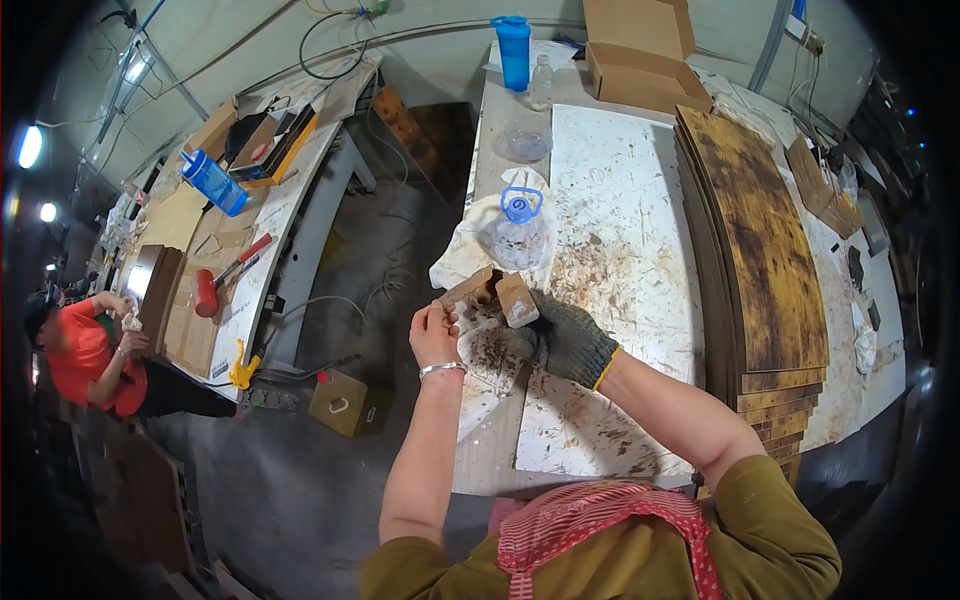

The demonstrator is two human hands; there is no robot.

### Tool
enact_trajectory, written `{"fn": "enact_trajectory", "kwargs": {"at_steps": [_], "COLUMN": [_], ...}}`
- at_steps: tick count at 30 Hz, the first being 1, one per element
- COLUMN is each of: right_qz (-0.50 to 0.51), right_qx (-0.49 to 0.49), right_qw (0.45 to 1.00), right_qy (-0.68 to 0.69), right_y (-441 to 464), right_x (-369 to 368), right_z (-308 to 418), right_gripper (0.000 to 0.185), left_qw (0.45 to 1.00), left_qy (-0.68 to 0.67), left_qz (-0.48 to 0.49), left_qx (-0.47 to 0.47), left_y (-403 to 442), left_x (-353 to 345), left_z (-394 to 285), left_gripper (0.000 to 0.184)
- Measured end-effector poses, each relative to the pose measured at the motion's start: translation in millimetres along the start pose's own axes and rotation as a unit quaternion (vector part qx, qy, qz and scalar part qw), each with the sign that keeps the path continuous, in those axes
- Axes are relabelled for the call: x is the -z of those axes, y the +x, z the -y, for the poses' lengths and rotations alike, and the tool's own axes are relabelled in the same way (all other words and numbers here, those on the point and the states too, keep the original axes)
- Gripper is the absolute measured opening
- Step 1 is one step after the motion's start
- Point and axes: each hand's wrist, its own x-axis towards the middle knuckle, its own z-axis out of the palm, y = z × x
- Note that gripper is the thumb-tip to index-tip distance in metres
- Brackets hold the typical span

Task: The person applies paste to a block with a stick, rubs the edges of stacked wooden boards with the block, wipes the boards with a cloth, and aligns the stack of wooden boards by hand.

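Observation:
My left hand [435, 336], bare with a bracelet at the wrist, pinches the end of a flat brown strip [466, 288]. My right hand [568, 342], in a dark glove with a yellow cuff, is wrapped round a small wooden block [517, 300] with a pale front face. The strip and the block are close together over the stained white board [620, 300]; whether they touch is unclear. Just beyond them, a clear plastic container with a blue handle [520, 206] rests on a whitish cloth [455, 252].
Stacked brown-stained boards [760, 250] stand at the right. A blue bottle [512, 55] and an open cardboard box [645, 80] are at the back. On the left bench lies a red mallet [208, 292]; a person in red [85, 350] works beyond it.

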Motion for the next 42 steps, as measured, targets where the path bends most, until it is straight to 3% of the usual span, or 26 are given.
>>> {"fn": "enact_trajectory", "kwargs": {"at_steps": [9,13,16,18,20,21,22,23,24,26,27,29,30,33,34,36,40,41,42], "right_qz": [-0.101,-0.065,-0.042,-0.060,-0.068,-0.106,-0.139,-0.180,-0.166,-0.152,-0.151,-0.109,-0.107,-0.107,-0.105,-0.107,-0.141,-0.139,-0.130], "right_qx": [0.004,0.026,-0.018,-0.012,-0.012,0.046,0.101,0.106,0.201,0.296,0.297,0.238,0.239,0.215,0.213,0.117,0.068,0.068,0.122], "right_qw": [0.991,0.993,0.996,0.994,0.991,0.945,0.861,0.790,0.669,0.570,0.570,0.494,0.493,0.390,0.388,0.654,0.889,0.889,0.821], "right_qy": [-0.084,-0.094,-0.074,-0.089,-0.118,-0.304,-0.478,-0.577,-0.696,-0.751,-0.751,-0.829,-0.830,-0.889,-0.890,-0.740,-0.431,-0.432,-0.543], "right_y": [-1,6,5,-6,-5,-3,-1,0,12,25,26,24,23,14,13,9,10,14,17], "right_x": [-12,1,13,3,7,2,-4,-22,-11,-15,-21,-35,-33,-20,-17,-10,-6,-6,-5], "right_z": [0,-4,-4,1,8,15,22,28,31,31,29,25,22,7,9,14,39,41,42], "right_gripper": [0.040,0.039,0.038,0.037,0.038,0.041,0.043,0.047,0.051,0.049,0.049,0.046,0.046,0.043,0.043,0.044,0.040,0.040,0.042], "left_qw": [0.999,0.997,0.997,0.993,0.952,0.939,0.939,0.914,0.885,0.871,0.854,0.822,0.822,0.801,0.800,0.801,0.787,0.781,0.780], "left_qy": [0.016,0.019,0.024,0.054,0.203,0.214,0.213,0.257,0.299,0.325,0.340,0.352,0.351,0.377,0.389,0.399,0.410,0.412,0.412], "left_qz": [0.013,0.045,0.016,0.019,0.025,0.036,0.033,0.045,0.056,0.059,0.066,0.072,0.071,0.061,0.065,0.065,0.071,0.078,0.077], "left_qx": [-0.033,-0.052,-0.076,-0.099,-0.229,-0.268,-0.268,-0.311,-0.353,-0.365,-0.388,-0.441,-0.443,-0.462,-0.453,-0.442,-0.455,-0.463,-0.465], "left_y": [-13,-20,-6,-6,-11,-16,-15,-14,-14,-18,-20,-23,-21,-18,-17,-16,-23,-24,-25], "left_x": [-9,-15,-12,-9,-8,-12,-12,-11,-10,-14,-18,-26,-28,-29,-27,-27,-30,-32,-34], "left_z": [-1,12,16,6,-5,-12,-14,-17,-20,-23,-24,-24,-25,-26,-27,-30,-40,-41,-41], "left_gripper": [0.010,0.011,0.011,0.012,0.012,0.012,0.012,0.011,0.011,0.009,0.009,0.007,0.007,0.009,0.009,0.010,0.010,0.010,0.010]}}
